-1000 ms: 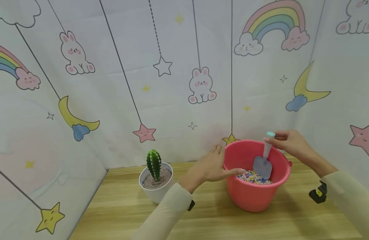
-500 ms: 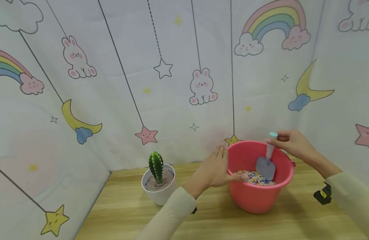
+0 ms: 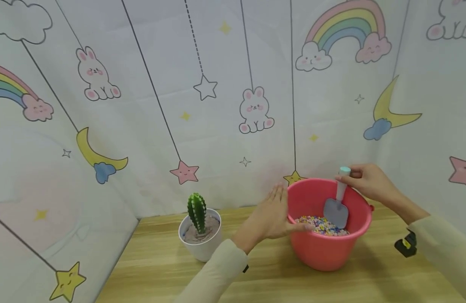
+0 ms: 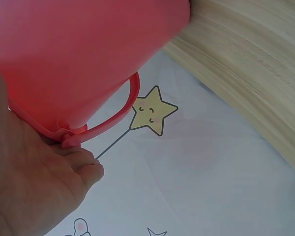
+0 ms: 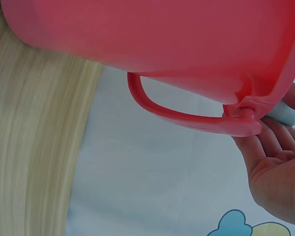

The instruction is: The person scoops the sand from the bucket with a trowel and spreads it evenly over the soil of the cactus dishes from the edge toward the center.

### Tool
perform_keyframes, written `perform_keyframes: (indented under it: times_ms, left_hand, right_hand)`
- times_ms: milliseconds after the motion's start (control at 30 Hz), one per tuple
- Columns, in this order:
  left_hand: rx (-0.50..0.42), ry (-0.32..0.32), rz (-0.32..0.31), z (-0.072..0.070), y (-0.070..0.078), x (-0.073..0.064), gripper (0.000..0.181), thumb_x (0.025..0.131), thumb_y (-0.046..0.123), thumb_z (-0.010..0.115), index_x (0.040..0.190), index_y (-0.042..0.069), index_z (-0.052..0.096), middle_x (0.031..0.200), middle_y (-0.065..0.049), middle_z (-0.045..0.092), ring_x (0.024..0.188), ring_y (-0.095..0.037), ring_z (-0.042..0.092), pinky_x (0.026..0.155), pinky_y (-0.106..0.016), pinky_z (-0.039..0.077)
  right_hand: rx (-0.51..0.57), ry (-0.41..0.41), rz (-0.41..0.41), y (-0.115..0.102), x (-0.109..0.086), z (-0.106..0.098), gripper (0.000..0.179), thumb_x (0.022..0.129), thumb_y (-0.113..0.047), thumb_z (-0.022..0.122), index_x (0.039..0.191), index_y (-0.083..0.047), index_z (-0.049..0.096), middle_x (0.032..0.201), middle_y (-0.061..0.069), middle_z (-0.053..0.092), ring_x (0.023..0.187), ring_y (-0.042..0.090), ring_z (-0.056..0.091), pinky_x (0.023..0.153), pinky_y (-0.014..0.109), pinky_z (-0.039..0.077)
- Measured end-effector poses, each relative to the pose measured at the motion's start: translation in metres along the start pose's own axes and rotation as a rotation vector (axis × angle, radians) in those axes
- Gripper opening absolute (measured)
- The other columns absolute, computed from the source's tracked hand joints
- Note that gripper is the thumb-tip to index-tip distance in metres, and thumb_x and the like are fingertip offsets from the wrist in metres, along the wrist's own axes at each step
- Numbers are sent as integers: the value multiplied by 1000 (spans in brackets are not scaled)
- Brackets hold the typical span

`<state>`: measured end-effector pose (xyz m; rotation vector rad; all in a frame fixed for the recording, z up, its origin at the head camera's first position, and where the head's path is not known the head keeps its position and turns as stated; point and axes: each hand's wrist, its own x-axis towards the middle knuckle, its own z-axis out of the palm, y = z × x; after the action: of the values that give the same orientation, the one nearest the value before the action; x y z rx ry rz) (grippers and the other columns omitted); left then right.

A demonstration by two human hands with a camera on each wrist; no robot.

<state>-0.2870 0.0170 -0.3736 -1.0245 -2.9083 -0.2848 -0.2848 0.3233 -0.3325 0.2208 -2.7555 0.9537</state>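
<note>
A pink bucket (image 3: 320,254) stands on the table with small multicoloured beads (image 3: 317,223) inside. My left hand (image 3: 264,214) rests against the bucket's left side, fingers straight along the outside and thumb over the near rim. Below that hand, the left wrist view shows the bucket's hanging handle (image 4: 110,123). With thumb and fingers, my right hand (image 3: 373,183) pinches the white grip of a toy shovel (image 3: 336,212) at the right rim. Its grey blade points down at the beads. In the right wrist view the bucket mostly hides the shovel; only the grip's end (image 5: 283,114) shows.
A cactus (image 3: 196,212) in a white pot (image 3: 198,248) stands left of the bucket, close to my left forearm. The wooden table (image 3: 149,261) meets a white cloth backdrop (image 3: 217,147) printed with rabbits, stars and rainbows behind and at both sides.
The head view has shifted slightly, so everything sits a little further right and lower. Both hands, the shovel and the bucket keep about the same places relative to one another.
</note>
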Motion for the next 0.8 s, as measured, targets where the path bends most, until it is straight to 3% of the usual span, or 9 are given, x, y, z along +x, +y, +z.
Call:
perform_keyframes:
  times_ms: [233, 500, 800]
  left_hand:
    - [15, -2, -3, 0, 0, 0, 129, 83, 95, 43, 169, 6, 6, 179, -11, 11, 167, -30, 14, 133, -40, 26]
    - [-1, -13, -12, -2, 0, -1, 128, 83, 94, 45, 170, 8, 8, 179, -10, 14, 167, -30, 16, 131, -41, 31]
    - [2, -6, 1, -2, 0, 1, 127, 84, 93, 46, 169, 6, 13, 178, -11, 17, 166, -31, 19, 130, -41, 34]
  right_hand:
    - [54, 3, -20, -5, 4, -6, 40, 102, -31, 71, 114, 8, 70, 99, 20, 79, 96, 35, 79, 77, 36, 67]
    - [113, -64, -49, -14, 15, -15, 28, 102, -22, 71, 109, 5, 68, 99, 15, 78, 92, 21, 77, 78, 35, 67]
    - [96, -188, -51, -35, 39, -23, 29, 102, -20, 70, 113, 6, 68, 103, 16, 78, 94, 21, 77, 80, 41, 67]
